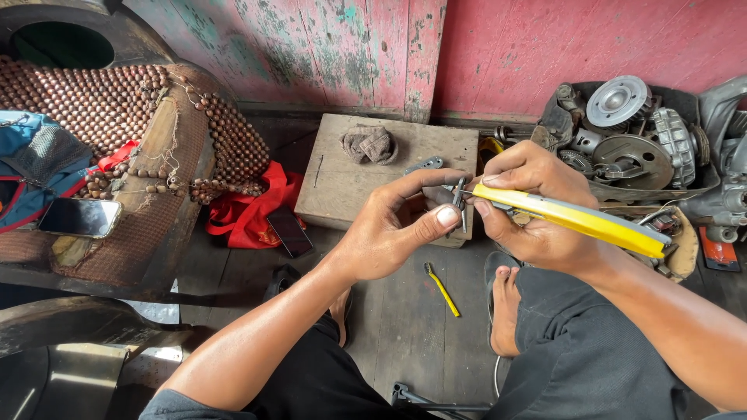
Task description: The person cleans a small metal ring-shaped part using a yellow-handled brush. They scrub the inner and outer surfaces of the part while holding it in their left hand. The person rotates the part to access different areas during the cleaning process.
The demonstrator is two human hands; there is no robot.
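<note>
My left hand pinches a small dark metal part between thumb and fingers, in front of my knees. My right hand grips a yellow-handled tool whose tip meets that metal part. The handle points out to the right over my right wrist. Both hands hover above a low wooden block. A small yellow brush-like tool lies on the plank floor below my hands, between my bare feet.
A grey rag and a metal piece lie on the wooden block. A tray of engine parts stands at right. A red bag holds a dark phone. Another phone rests on a beaded seat at left.
</note>
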